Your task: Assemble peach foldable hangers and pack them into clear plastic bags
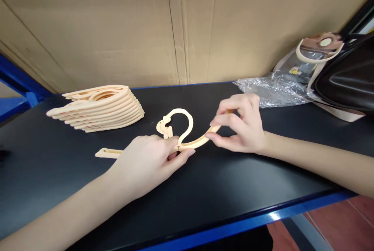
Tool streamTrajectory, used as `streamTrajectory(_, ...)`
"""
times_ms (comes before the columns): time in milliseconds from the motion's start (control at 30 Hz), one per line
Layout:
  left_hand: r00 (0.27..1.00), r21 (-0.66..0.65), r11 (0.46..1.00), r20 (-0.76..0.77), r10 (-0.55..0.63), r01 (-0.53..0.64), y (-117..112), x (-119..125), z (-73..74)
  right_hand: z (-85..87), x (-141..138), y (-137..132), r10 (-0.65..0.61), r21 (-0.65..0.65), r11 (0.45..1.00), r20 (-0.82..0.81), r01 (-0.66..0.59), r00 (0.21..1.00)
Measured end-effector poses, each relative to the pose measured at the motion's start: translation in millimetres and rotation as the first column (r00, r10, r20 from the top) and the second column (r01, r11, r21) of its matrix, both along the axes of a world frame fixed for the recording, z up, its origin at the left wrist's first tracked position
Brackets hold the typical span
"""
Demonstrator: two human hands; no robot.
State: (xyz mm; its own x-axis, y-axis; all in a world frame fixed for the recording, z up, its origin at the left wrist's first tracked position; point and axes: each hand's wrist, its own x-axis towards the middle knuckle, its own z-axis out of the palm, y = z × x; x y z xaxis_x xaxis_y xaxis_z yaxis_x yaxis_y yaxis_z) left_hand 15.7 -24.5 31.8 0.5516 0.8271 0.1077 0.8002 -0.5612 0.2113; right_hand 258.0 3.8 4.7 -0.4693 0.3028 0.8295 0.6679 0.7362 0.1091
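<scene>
While the far left of the bench (204, 192) carries a neat stack of cream hangers (99, 112), layer on layer and looking compactly folded, the action sits just to its right! That stack reads as the orderly part of the work, though whether those pieces are finished or waiting, I cannot tell.

Moving right and nearer, here's the one piece apart from the stack: a single cream hanger (197, 143), mid-bench, between the two hands. Its left bar (106, 152) pokes out past the left hand (149, 157), whose fingers are clamped around the hanger's middle, thumb along the near side. Just beyond them rises the open, round hook (189, 121), a small shaped end at its left.

Over to the right, the right hand (241, 124) has its fingers pinched on the tip of the curved right arm. So both sides are spread out, and this piece looks in progress, not yet matching the stack's compact shape. Opening or folding? One instant doesn't settle it, nor how many remain.

Far right, out of play: crinkled clear plastic (263, 91), a clear bottle (304, 68) with a cream handle, and a dark, shiny bag (347, 75) at the edge.
</scene>
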Motion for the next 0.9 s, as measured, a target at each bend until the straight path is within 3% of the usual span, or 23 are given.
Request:
streamTrajectory(133, 0.999, 0.002, 0.999, 0.028, -0.033, 0.032, -1.8, 1.4, 1.9, 1.2, -0.3, -5.5, 0.121, -0.013, 0.993, 0.124, -0.12, 0.985)
streamTrajectory(233, 0.998, 0.023, 0.999, 0.046, -0.037, 0.036, -1.5, 0.1, 1.4, 0.9, -2.7, -1.9, 0.269, -0.059, 0.963, 0.293, -0.264, 0.918)
streamTrajectory(300, 0.996, 0.053, 0.997, 0.061, -0.067, 0.064, -0.6, -1.2, -0.8, 0.1, -4.4, 1.3, 0.305, -0.089, 0.952, 0.36, -0.293, 0.882)
streamTrajectory(433, 0.965, 0.143, 0.964, 0.106, -0.24, 0.224, 1.2, -3.4, -8.2, -1.2, -5.6, 3.4, 0.339, -0.166, 0.94, 0.365, -0.297, 0.867)
streamTrajectory(533, 0.93, 0.188, 0.928, 0.122, -0.347, 0.322, 0.9, -4.4, -11.5, -0.9, -4.5, 3.6, 0.376, -0.289, 0.909, 0.261, -0.3, 0.889)
streamTrajectory(600, 0.927, 0.202, 0.923, 0.121, -0.355, 0.328, 0.4, -5.2, -11.0, -0.2, -3.6, 5.5, 0.335, -0.447, 0.857, 0.103, -0.257, 0.937)
streamTrajectory(700, 0.941, 0.244, 0.928, 0.118, -0.318, 0.282, 1.6, -7.3, -8.9, 0.0, -2.7, 11.1, 0.138, -0.682, 0.702, -0.154, -0.206, 0.978)
streamTrajectory(767, 0.951, 0.239, 0.937, 0.113, -0.288, 0.255, 4.1, -9.2, -9.1, -1.5, -2.3, 15.6, 0.018, -0.758, 0.618, -0.251, -0.208, 0.968)
streamTrajectory(833, 0.956, 0.222, 0.945, 0.116, -0.269, 0.239, 7.2, -10.8, -11.3, -4.2, -2.1, 19.4, -0.05, -0.78, 0.59, -0.292, -0.207, 0.955)
streamTrajectory(900, 0.956, 0.226, 0.946, 0.128, -0.265, 0.232, 9.8, -11.4, -14.5, -7.0, -2.1, 21.5, -0.086, -0.773, 0.612, -0.277, -0.168, 0.957)
